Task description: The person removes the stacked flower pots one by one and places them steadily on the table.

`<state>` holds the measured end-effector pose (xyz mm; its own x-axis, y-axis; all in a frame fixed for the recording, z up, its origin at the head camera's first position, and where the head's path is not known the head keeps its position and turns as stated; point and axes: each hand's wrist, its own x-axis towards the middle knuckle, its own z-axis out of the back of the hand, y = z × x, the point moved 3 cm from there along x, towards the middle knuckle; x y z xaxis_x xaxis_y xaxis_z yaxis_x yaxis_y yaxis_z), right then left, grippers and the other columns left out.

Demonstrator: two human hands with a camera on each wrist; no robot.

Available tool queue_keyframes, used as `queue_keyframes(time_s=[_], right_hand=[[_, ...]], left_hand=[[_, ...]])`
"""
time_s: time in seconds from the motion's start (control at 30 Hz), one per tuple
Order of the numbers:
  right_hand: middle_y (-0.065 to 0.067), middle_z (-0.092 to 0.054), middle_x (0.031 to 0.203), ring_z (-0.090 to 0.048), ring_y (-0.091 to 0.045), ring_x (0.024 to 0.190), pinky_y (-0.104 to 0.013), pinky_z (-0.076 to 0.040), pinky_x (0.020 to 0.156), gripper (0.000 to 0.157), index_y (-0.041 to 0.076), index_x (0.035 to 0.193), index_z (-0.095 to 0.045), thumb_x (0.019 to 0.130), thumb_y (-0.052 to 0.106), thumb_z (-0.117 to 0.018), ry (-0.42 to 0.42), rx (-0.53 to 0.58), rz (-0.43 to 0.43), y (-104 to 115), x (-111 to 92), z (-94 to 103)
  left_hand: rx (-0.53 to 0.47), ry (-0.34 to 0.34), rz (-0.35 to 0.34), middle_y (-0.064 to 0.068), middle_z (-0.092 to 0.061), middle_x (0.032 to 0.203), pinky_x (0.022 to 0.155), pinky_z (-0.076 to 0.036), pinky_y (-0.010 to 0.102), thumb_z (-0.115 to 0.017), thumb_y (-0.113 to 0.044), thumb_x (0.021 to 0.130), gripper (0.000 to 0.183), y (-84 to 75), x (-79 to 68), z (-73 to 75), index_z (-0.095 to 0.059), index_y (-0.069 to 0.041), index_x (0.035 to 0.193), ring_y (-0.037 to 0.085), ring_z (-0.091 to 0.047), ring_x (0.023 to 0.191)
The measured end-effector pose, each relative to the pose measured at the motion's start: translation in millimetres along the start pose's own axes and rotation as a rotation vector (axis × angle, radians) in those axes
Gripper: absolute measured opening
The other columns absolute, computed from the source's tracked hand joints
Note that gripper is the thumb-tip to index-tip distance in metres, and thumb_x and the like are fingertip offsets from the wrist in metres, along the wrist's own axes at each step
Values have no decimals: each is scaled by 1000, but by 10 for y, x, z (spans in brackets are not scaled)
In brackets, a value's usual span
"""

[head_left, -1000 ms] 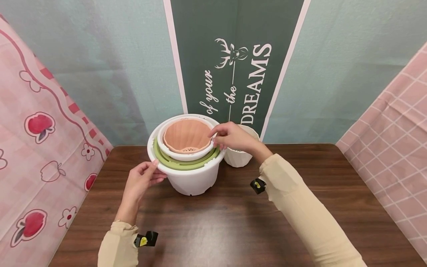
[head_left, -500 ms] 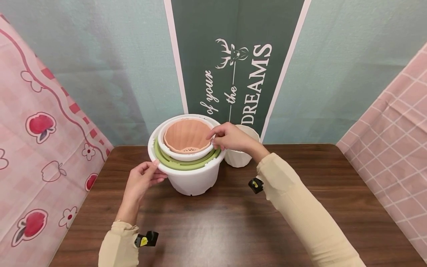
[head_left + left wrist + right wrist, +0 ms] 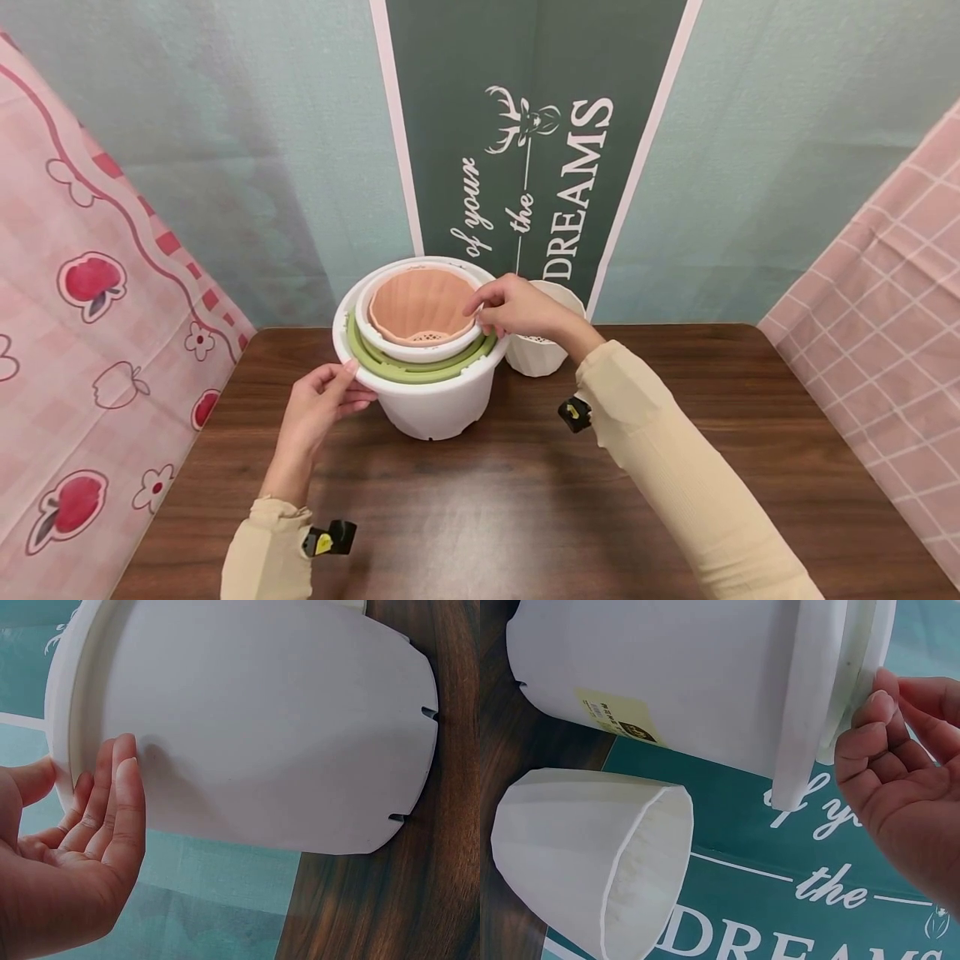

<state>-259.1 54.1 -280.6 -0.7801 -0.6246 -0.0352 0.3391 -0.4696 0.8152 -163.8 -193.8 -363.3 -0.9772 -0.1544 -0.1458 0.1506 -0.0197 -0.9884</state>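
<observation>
A large white flower pot (image 3: 435, 412) stands upright on the table, with a green pot (image 3: 420, 374), a smaller white pot (image 3: 412, 353) and a fluted peach pot (image 3: 422, 304) nested inside it. At its left rim, my left hand (image 3: 318, 404) pinches the big pot's edge; the left wrist view has the thumb on the rim and the fingers (image 3: 129, 795) near the outer wall. My right hand (image 3: 521, 308) pinches the smaller white pot's rim at the right side. In the right wrist view, its fingertips (image 3: 881, 705) meet at that rim, above the green one.
A faceted white pot (image 3: 536, 358) stands just right of the stack, partly behind my right hand. The dark wooden table (image 3: 465, 517) reaches back to a lettered green and blue cloth backdrop (image 3: 540, 50). Pink patterned cloths (image 3: 112, 333) hang on both sides.
My right wrist has shifted very slightly left. Both hands keep their hold on the rims, and the nested pots look the same.
</observation>
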Motion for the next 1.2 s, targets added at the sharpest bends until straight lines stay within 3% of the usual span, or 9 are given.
queue_keyframes(time_s=[0.67,1.2], right_hand=[[-9,-53,64,-48,-16,54,-21,-44,52,25,-5,98,-65,84,-4,-44,5,-28,-54,-48,47,-48],[-8,-52,62,-45,-10,49,-20,-40,50,22,-3,95,-66,85,0,-46,0,-105,-45,-50,69,-62]], left_hand=[[-4,7,-9,5,-65,74,68,-56,27,-52,-28,93,33,-12,-8,-9,-51,5,95,12,-66,69],[-10,11,-2,4,-64,74,68,-56,26,-53,-29,93,35,-10,1,0,-50,5,97,12,-65,69]])
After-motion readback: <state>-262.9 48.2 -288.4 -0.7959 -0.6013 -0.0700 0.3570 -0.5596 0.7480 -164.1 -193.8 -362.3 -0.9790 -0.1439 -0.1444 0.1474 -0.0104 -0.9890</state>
